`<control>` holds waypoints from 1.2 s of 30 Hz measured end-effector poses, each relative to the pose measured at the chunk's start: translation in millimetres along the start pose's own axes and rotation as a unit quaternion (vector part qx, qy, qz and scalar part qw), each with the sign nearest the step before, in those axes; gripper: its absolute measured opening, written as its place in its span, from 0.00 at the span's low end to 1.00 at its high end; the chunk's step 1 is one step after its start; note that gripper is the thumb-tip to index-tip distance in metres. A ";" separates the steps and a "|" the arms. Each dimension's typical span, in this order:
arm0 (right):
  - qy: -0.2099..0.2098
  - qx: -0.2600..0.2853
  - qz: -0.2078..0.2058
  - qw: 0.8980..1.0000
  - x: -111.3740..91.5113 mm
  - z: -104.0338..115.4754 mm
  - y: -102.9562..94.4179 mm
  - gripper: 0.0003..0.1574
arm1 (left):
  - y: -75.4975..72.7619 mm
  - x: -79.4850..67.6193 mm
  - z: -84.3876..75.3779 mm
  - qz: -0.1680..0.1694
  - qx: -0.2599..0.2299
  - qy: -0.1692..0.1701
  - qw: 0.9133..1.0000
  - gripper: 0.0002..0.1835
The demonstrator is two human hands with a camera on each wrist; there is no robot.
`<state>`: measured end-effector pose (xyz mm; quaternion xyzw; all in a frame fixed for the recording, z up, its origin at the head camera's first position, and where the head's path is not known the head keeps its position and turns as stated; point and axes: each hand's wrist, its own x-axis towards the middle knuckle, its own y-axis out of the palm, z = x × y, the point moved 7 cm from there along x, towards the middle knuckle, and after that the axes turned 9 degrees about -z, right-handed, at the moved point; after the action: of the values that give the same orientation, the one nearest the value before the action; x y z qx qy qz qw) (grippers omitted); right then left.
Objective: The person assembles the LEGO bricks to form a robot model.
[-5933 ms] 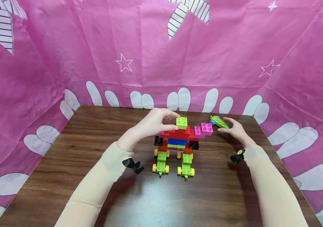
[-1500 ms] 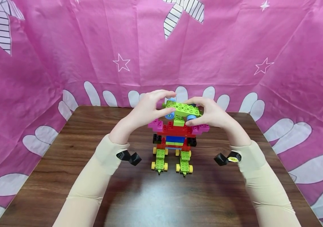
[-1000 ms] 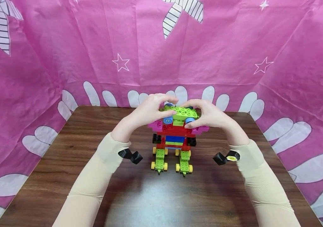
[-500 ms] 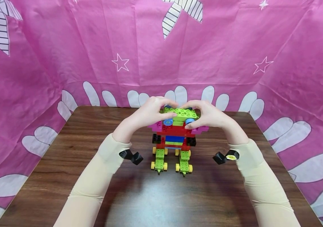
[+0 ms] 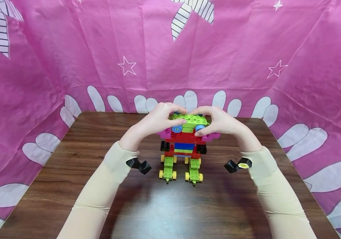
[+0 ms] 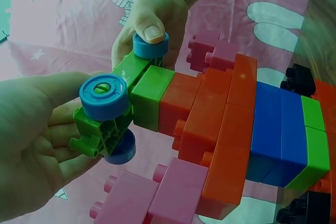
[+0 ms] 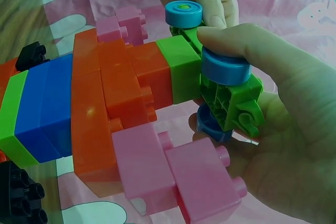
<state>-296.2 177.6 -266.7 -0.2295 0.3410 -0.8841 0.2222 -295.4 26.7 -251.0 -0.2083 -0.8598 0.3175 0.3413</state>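
Note:
A figure of toy bricks stands upright on the table, with a red brick body (image 5: 185, 136) and a blue brick band (image 5: 184, 146). Across its top lies a green toy car base (image 5: 192, 119) with blue wheels, close on the green brick (image 7: 181, 66) of the neck. My left hand (image 5: 159, 118) grips the base's left end, thumb in front, fingers behind. At the other end my right hand (image 5: 220, 121) holds it, its thumb against a blue wheel (image 7: 226, 67). Pink bricks (image 6: 178, 190) jut out at both sides as arms. Yellow-wheeled green bases (image 5: 168, 170) form the feet.
The brown wooden table (image 5: 98, 142) runs under both forearms. Behind and beside it hangs a pink patterned cloth (image 5: 98, 59). Black bricks (image 5: 165, 146) stick out at the figure's sides, below my hands. A small black camera (image 5: 139, 165) sits at my left wrist.
Earlier my right hand took the green car base from the table's back right and brought it over the figure. Since then the base has come down level onto the top, both hands gripping it.

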 end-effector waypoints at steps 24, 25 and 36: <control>0.012 0.019 -0.001 1.000 0.2 -0.1 2.2 0.32 | 1.4 0.1 8.4 -0.001 -0.034 -0.061 0.998 0.17; 0.012 0.018 -0.001 1.000 0.1 -0.1 2.3 0.32 | 1.6 0.0 8.7 -0.001 -0.036 -0.062 0.997 0.18; -0.003 0.017 -0.002 1.000 -0.7 2.1 3.3 0.32 | 3.3 -2.5 9.5 -0.001 -0.056 -0.067 0.996 0.18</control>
<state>-293.7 174.7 -267.8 -0.2286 0.3252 -0.8895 0.2254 -300.1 23.8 -259.8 -0.2047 -0.8976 0.2817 0.2705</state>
